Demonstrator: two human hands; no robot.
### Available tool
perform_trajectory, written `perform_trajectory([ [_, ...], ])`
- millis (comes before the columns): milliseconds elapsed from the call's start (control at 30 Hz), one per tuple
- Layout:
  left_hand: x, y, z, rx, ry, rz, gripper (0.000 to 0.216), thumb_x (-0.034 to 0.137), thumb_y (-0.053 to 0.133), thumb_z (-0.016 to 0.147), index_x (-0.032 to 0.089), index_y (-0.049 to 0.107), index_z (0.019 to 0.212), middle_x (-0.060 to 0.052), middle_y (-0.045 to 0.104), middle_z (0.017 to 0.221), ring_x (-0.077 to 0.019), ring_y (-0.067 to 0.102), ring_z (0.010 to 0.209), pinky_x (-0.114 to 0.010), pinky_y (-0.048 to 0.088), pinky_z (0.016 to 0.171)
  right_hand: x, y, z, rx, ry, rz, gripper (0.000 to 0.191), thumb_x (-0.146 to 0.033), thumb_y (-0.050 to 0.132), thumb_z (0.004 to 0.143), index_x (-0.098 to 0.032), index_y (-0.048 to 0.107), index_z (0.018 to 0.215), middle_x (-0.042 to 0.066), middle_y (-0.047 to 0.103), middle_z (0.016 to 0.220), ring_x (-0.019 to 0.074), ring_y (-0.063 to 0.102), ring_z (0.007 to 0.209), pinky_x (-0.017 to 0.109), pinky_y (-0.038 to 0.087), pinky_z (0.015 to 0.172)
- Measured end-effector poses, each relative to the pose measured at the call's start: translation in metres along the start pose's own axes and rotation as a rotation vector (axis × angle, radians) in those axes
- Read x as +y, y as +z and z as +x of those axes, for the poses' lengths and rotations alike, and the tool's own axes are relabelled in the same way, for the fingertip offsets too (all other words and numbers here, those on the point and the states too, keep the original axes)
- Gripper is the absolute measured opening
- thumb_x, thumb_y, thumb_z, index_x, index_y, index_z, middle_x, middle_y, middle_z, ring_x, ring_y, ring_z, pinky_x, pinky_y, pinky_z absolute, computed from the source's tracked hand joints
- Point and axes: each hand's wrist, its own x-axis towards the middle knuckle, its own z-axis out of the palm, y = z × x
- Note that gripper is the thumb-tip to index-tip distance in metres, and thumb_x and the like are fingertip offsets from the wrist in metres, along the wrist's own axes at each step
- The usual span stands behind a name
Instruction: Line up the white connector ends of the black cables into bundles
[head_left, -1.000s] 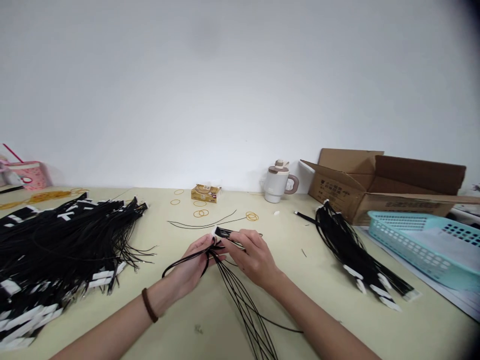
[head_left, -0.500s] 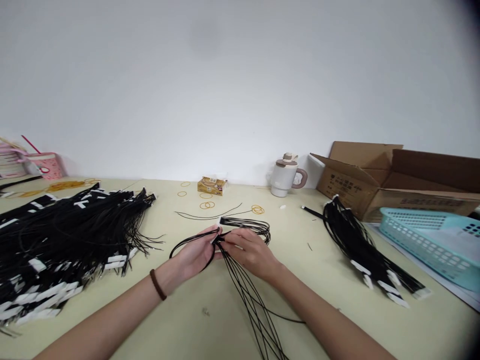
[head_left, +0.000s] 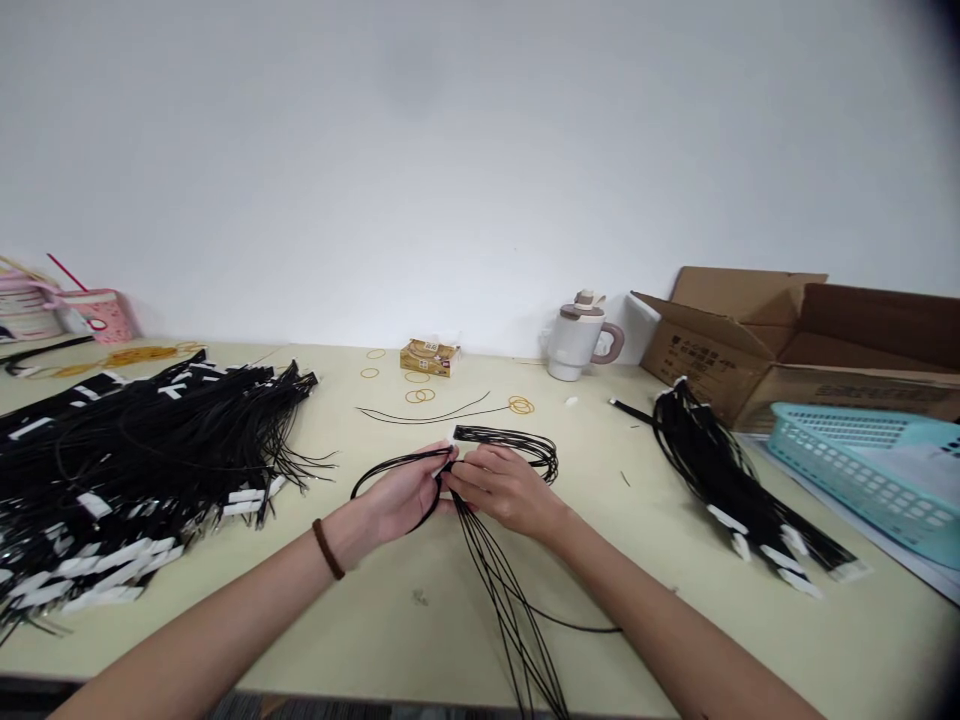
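My left hand [head_left: 401, 493] and my right hand [head_left: 501, 487] meet at the middle of the pale table [head_left: 375, 610], both closed on a small bundle of thin black cables [head_left: 499, 585]. The cables loop out to the left of my left hand and to the right behind my right hand [head_left: 525, 445], and their long ends trail toward the table's near edge. A brown band sits on my left wrist.
A big heap of black cables with white tags [head_left: 127, 460] fills the left. A smaller bundle [head_left: 720, 480] lies at the right, beside a cardboard box [head_left: 787, 340] and a blue basket [head_left: 877, 470]. Rubber bands [head_left: 517, 405], a small yellow box [head_left: 429, 356] and a mug [head_left: 574, 345] stand at the back.
My right hand has bent the cable ends round into a loop behind it. Both hands stay together on the bundle; the view has shifted down and left.
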Motion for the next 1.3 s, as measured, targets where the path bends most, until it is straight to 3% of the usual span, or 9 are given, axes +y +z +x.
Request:
perform_trajectory([
  [133, 0.0, -0.003, 0.003, 0.006, -0.024, -0.012, 0.004, 0.016, 0.056, 0.077, 0.016, 0.055, 0.081, 0.002, 0.056, 0.066, -0.0089, 0.051, 0.057, -0.023, 0.041, 0.054, 0.001, 0.002, -0.001, 0.007, -0.044, 0.013, 0.015, -0.009, 0.045, 0.086, -0.012, 0.059, 0.089, 0.004, 0.063, 0.08, 0.0136, 0.052, 0.082, 0.027, 0.042, 0.071],
  [267, 0.0, -0.003, 0.007, 0.008, -0.023, -0.01, 0.002, 0.015, 0.055, 0.076, 0.016, 0.056, 0.078, 0.001, 0.057, 0.065, -0.0103, 0.053, 0.056, -0.025, 0.043, 0.056, 0.0, 0.009, -0.006, 0.005, 0.085, 0.168, 0.017, -0.01, 0.047, 0.085, -0.013, 0.058, 0.097, 0.005, 0.064, 0.086, 0.0154, 0.053, 0.085, 0.028, 0.045, 0.069],
  [500, 0.004, -0.008, 0.012, 0.04, 0.023, 0.039, 0.007, 0.016, 0.051, 0.078, 0.014, 0.058, 0.08, -0.005, 0.065, 0.075, -0.0133, 0.06, 0.065, -0.026, 0.045, 0.067, -0.01, -0.005, 0.009, 0.191, 0.72, 0.855, 0.017, -0.02, 0.046, 0.086, -0.021, 0.061, 0.094, 0.004, 0.065, 0.091, 0.0145, 0.059, 0.085, 0.032, 0.05, 0.077],
  [667, 0.006, -0.016, 0.015, 0.126, 0.075, 0.028, 0.004, 0.02, 0.052, 0.079, 0.017, 0.052, 0.082, -0.007, 0.067, 0.088, -0.0176, 0.064, 0.076, -0.028, 0.046, 0.07, 0.003, -0.021, 0.015, 0.595, 1.201, 1.243, 0.017, -0.035, 0.056, 0.08, -0.019, 0.059, 0.079, 0.0, 0.06, 0.071, 0.0128, 0.06, 0.069, 0.032, 0.051, 0.069],
  [800, 0.006, -0.015, 0.013, 0.196, 0.147, 0.028, 0.006, 0.02, 0.051, 0.08, 0.018, 0.049, 0.085, -0.009, 0.066, 0.093, -0.0188, 0.065, 0.079, -0.028, 0.047, 0.068, 0.025, -0.028, 0.005, 0.909, 1.372, 1.044, 0.021, -0.037, 0.063, 0.073, -0.017, 0.06, 0.076, -0.003, 0.051, 0.064, 0.0057, 0.045, 0.049, 0.02, 0.041, 0.046],
  [900, 0.004, -0.013, 0.012, 0.187, 0.191, 0.059, 0.009, 0.023, 0.053, 0.079, 0.017, 0.049, 0.086, -0.011, 0.065, 0.098, -0.0195, 0.064, 0.08, -0.029, 0.048, 0.067, 0.031, -0.032, 0.0, 0.863, 1.326, 0.651, 0.021, -0.035, 0.059, 0.076, -0.018, 0.063, 0.088, 0.0, 0.055, 0.073, 0.0069, 0.042, 0.051, 0.02, 0.033, 0.042],
  [1000, 0.001, -0.01, 0.01, 0.144, 0.239, 0.09, 0.011, 0.026, 0.055, 0.078, 0.018, 0.049, 0.082, -0.01, 0.065, 0.098, -0.0196, 0.063, 0.083, -0.029, 0.048, 0.067, 0.02, -0.033, 0.004, 0.608, 1.05, 0.314, 0.016, -0.026, 0.054, 0.081, -0.019, 0.065, 0.092, 0.002, 0.057, 0.072, 0.0104, 0.048, 0.061, 0.023, 0.037, 0.052],
  [1133, -0.002, -0.004, 0.007, 0.068, 0.324, 0.115, 0.016, 0.032, 0.057, 0.077, 0.017, 0.053, 0.082, -0.008, 0.064, 0.098, -0.0196, 0.061, 0.088, -0.029, 0.047, 0.07, -0.004, -0.023, 0.012, 0.391, 0.699, 0.138, 0.009, -0.017, 0.055, 0.08, -0.018, 0.062, 0.074, -0.002, 0.05, 0.054, 0.0095, 0.042, 0.053, 0.024, 0.035, 0.053],
  [1300, -0.004, 0.001, 0.004, -0.01, 0.367, 0.134, 0.02, 0.035, 0.054, 0.079, 0.017, 0.056, 0.087, -0.008, 0.061, 0.102, -0.019, 0.058, 0.093, -0.028, 0.046, 0.069, -0.016, -0.011, 0.014, 0.338, 0.589, 0.0, 0.012, -0.015, 0.056, 0.078, -0.019, 0.056, 0.067, -0.004, 0.041, 0.05, 0.0102, 0.034, 0.051, 0.024, 0.029, 0.049],
])
